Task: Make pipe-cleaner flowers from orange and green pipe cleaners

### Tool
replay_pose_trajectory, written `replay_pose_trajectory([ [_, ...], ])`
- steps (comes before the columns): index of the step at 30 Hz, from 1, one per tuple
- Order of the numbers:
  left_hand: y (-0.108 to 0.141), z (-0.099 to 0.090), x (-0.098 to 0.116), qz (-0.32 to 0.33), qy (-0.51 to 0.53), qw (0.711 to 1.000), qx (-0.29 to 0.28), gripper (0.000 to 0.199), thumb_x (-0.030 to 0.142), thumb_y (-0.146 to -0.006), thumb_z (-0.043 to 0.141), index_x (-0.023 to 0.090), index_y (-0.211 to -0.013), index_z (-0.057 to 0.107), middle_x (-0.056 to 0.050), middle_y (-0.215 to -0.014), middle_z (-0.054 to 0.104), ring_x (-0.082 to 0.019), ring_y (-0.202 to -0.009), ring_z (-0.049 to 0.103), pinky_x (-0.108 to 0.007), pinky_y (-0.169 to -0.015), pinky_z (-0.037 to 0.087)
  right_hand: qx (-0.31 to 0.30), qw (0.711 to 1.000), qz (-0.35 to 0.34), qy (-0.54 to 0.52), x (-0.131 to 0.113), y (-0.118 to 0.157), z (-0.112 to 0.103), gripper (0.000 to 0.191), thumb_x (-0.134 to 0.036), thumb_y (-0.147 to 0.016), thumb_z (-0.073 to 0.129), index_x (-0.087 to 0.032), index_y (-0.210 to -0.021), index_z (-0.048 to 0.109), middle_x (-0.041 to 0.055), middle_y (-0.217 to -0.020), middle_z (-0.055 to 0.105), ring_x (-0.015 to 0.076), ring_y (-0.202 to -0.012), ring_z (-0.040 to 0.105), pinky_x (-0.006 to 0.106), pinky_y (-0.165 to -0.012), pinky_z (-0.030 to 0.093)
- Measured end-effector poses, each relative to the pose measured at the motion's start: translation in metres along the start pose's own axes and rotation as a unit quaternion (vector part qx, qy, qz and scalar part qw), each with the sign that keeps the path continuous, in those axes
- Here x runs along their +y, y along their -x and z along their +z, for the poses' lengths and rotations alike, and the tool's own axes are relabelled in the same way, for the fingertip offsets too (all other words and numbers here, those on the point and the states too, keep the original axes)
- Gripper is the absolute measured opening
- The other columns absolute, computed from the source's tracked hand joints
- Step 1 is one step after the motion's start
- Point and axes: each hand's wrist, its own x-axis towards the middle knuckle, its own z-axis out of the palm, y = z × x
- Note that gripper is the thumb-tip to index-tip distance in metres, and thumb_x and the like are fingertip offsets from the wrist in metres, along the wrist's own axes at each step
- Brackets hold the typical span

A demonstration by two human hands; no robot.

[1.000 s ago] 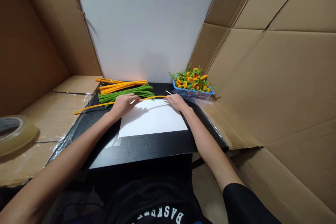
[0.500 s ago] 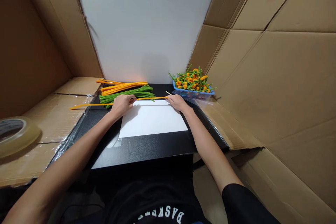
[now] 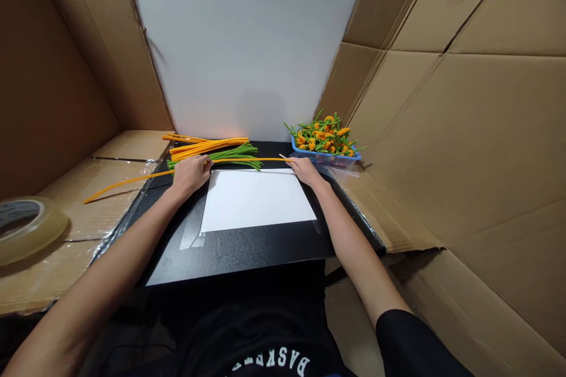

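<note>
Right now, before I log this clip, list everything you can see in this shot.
single pipe cleaner: one, orange, running under both hands along the paper's far edge, one end out over the cardboard
pipe cleaner bundle: many, orange, far edge of table
second pipe cleaner bundle: many, green, beside the orange bundle
pipe-cleaner flowers: many, orange with green stems, in the basket
plastic basket: one, blue, far right of table
paper sheet: one, white, middle of table
table: one, black, centre
tape roll: one, clear, on cardboard at left
cardboard panels: several, brown, both sides
wall: one, white, behind table
T-shirt: one, black with white lettering, on the person
left hand: one, on the single pipe cleaner
right hand: one, at the single pipe cleaner's end
</note>
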Motion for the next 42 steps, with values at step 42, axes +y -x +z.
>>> replay_pose_trajectory([
  [42,0.032,-0.007,0.09,0.188,0.301,0.931,0.083,0.019,0.035,-0.098,0.05,0.019,-0.102,0.062,-0.006,-0.093,0.064,-0.019,-0.081,0.059,-0.03,-0.073,0.046,0.174,0.945,-0.18,-0.21,-0.113,0.022,0.022,0.031,-0.012,-0.091,0.052,-0.023,-0.114,0.07,0.0056,-0.101,0.061,0.0155,-0.087,0.062,0.026,-0.076,0.053],
])
